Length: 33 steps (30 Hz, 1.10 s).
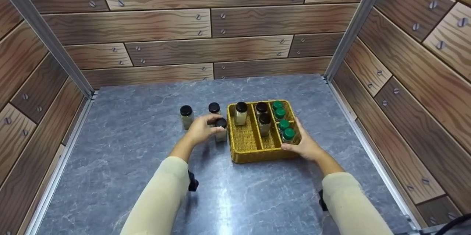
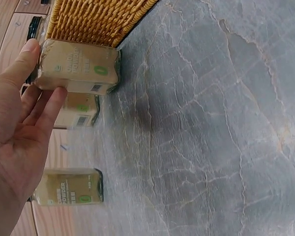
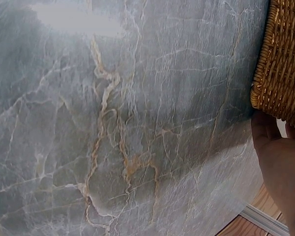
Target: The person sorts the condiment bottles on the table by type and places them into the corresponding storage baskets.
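My left hand (image 1: 200, 130) holds a black-lidded spice jar (image 2: 81, 66) near its top, thumb on one side and fingers on the other. Pale tan powder fills this jar, and its label seems to read onion powder. It stands upright close beside the left wall of a woven yellow-brown basket (image 1: 244, 157). My right hand (image 1: 309, 148) grips the basket's near right corner, with the thumb at the front rim and the fingers along the right side. Inside the basket, one black-lidded jar (image 1: 241, 113) occupies the left compartment, two the middle, and several green-lidded jars (image 1: 288, 134) the right compartments.
Two more black-lidded jars stand left of the basket: one jar (image 1: 187, 117) farther left, another jar (image 1: 214, 108) just behind the held one. The grey marbled table (image 1: 147, 190) is bounded by wood-patterned walls (image 1: 169, 25) with metal edge strips.
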Available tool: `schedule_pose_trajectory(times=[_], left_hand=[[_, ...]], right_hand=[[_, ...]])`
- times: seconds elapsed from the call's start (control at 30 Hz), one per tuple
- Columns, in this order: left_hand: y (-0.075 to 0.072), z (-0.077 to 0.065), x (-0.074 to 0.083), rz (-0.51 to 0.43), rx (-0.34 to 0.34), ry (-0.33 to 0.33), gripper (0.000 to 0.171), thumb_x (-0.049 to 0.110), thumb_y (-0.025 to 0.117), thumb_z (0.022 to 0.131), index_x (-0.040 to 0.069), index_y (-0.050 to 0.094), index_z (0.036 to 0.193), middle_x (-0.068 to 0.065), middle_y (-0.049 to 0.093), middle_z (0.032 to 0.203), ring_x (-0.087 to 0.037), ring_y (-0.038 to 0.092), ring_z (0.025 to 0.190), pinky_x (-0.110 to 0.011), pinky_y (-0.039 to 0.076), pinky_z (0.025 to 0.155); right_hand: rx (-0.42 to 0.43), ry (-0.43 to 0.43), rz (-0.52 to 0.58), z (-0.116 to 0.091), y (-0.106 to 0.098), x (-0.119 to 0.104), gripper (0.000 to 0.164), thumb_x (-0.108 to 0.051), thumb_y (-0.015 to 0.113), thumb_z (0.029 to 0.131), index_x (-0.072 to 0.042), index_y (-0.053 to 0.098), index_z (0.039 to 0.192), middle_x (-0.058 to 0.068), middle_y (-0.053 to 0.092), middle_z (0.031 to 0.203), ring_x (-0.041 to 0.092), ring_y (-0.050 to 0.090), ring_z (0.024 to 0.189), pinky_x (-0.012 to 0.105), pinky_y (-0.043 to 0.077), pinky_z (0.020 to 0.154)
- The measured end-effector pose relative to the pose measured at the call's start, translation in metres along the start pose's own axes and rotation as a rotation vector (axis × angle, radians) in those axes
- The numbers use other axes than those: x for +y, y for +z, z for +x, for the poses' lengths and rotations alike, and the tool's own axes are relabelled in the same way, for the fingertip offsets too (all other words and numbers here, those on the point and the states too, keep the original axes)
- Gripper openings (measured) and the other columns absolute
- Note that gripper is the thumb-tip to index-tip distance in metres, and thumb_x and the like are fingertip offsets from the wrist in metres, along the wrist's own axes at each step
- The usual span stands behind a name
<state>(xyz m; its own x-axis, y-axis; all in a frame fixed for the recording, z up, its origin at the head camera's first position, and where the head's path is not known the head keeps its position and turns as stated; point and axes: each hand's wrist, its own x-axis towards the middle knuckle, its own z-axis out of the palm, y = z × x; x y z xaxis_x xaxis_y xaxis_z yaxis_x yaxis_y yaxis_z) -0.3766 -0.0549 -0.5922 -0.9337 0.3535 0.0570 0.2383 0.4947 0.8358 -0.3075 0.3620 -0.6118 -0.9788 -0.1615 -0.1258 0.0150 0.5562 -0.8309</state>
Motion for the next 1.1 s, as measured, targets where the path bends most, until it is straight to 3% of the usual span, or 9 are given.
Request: schedule_pose_trajectory(times=[0.27,0.5,0.7,0.93,1.1], left_hand=[[0.004,-0.003,-0.003,-0.011,0.036,-0.003,0.052,0.024,0.088,0.093,0.008,0.071,0.138,-0.02,0.074,0.137,-0.038,0.071,0.129,-0.054,0.054,0.117],[0.007,-0.004,-0.003,-0.066,0.089,-0.044,0.058,0.024,0.091,0.089,0.009,0.065,0.139,-0.015,0.073,0.138,-0.035,0.07,0.13,-0.052,0.054,0.117],[0.011,-0.006,0.0,-0.056,0.12,-0.038,0.05,0.024,0.091,0.089,0.008,0.071,0.132,-0.016,0.077,0.131,-0.035,0.072,0.127,-0.05,0.056,0.114],[0.015,-0.01,0.002,-0.042,0.16,-0.011,0.053,0.023,0.091,0.088,0.003,0.073,0.134,-0.02,0.078,0.131,-0.039,0.074,0.125,-0.053,0.059,0.11],[0.01,-0.014,0.013,-0.033,0.203,-0.016,0.051,0.023,0.09,0.088,0.007,0.074,0.134,-0.017,0.079,0.131,-0.036,0.075,0.125,-0.054,0.059,0.108]], right_hand=[[-0.006,-0.012,0.01,0.0,0.001,-0.001,0.136,-0.032,0.091,0.089,-0.017,-0.013,0.174,0.035,0.003,0.179,0.057,0.014,0.164,0.069,0.009,0.135],[-0.003,-0.026,0.002,0.003,0.002,0.0,0.135,-0.034,0.092,0.089,-0.015,-0.011,0.174,0.036,0.005,0.178,0.057,0.015,0.164,0.07,0.01,0.135],[-0.005,0.004,-0.013,0.002,0.001,-0.002,0.136,-0.037,0.092,0.088,-0.019,-0.011,0.175,0.035,0.002,0.178,0.059,0.013,0.164,0.071,0.01,0.134],[-0.007,0.018,-0.019,0.001,-0.001,-0.002,0.137,-0.04,0.092,0.088,-0.021,-0.013,0.174,0.036,0.002,0.178,0.059,0.013,0.163,0.071,0.011,0.134],[-0.007,0.031,-0.015,0.001,-0.001,-0.001,0.135,-0.037,0.091,0.089,-0.023,-0.013,0.174,0.036,0.002,0.178,0.059,0.014,0.163,0.071,0.011,0.134]])
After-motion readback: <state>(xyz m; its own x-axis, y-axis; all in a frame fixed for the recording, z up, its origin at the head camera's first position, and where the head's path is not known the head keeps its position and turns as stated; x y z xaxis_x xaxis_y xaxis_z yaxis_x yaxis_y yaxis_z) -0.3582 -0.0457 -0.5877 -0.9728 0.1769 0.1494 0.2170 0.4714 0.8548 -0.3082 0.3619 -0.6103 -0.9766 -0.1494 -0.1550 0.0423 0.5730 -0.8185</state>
